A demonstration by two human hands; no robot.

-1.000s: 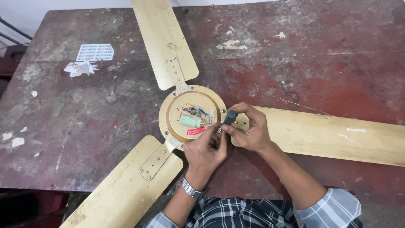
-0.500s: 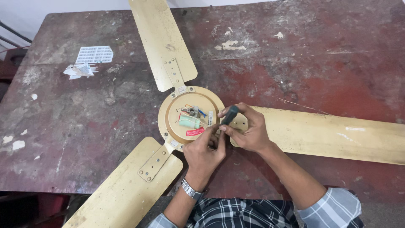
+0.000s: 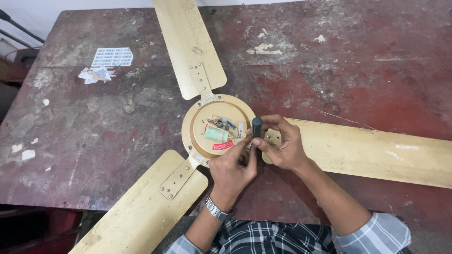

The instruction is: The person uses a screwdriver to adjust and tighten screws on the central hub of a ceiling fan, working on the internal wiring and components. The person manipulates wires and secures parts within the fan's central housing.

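- I'm still gripping the screwdriver (image 3: 256,127) upright in my right hand (image 3: 282,146), as a second ago.
- My left hand (image 3: 233,169) is staying pinched at its tip, steadying.
- Beyond my fingers, the fan hub (image 3: 216,128) is lying open; no screw out yet.

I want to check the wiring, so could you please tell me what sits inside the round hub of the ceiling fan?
Inside the hub: a pale green cylinder, red and blue wires and a red label. Its right edge is covered by both hands' fingers.
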